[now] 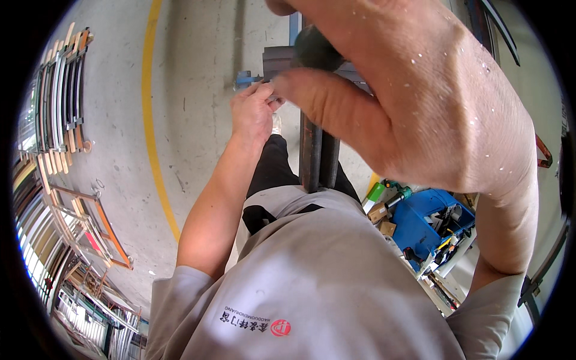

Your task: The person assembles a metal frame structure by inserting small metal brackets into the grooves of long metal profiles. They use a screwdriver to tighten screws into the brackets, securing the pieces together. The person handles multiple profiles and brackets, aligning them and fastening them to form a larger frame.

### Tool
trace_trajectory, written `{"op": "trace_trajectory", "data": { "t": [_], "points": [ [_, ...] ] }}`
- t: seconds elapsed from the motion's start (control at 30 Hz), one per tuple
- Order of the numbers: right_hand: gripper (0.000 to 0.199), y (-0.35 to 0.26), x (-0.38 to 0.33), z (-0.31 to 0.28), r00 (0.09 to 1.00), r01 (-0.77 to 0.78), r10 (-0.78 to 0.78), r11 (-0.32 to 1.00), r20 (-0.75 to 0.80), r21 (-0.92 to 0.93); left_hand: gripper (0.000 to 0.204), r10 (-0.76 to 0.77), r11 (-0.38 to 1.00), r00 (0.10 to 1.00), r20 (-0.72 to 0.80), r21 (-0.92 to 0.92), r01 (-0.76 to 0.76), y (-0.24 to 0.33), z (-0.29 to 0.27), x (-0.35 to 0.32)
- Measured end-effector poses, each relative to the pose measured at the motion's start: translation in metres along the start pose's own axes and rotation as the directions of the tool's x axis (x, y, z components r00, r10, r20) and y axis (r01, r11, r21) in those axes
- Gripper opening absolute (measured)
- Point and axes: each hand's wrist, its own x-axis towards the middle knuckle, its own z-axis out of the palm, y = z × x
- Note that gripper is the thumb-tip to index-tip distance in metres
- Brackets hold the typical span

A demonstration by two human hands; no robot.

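Note:
My left hand (255, 113) reaches forward with its fingertips pinched together at the left end of a dark metal profile (276, 59). What the fingertips hold is too small to make out. Very near the camera, my right hand (420, 96) arches over the work, its thumb pointing left and its other fingers largely out of frame or hidden. A dark rounded object (318, 49), perhaps part of a tool, shows in the curve between thumb and forefinger. Beside my left fingertips is a blue metal piece (245, 80). Two dark bars (310, 156) run from the profile toward my waist.
A blue bin (429, 219) of tools and small parts stands low at the right, with a green-and-black power tool (399, 197) and small boxes (378, 213) beside it. At the left are racks of long profiles (63, 102) and a frame (99, 228). A yellow line (148, 90) crosses the concrete floor.

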Motion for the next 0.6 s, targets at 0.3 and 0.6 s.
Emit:
{"op": "trace_trajectory", "data": {
  "t": [0.3,0.6],
  "points": [
    [0.032,-0.003,0.0,0.003,1.0,-0.024,0.024,0.999,-0.011,-0.022,0.017,0.02,1.0,1.0,0.017,0.009,-0.02,0.011,0.01,-0.01],
    [0.032,0.001,0.003,0.007,0.999,-0.001,0.001,1.0,-0.044,0.01,0.018,0.101,0.991,0.995,-0.005,-0.092,-0.101,0.012,0.018,-0.018]
  ]
}}
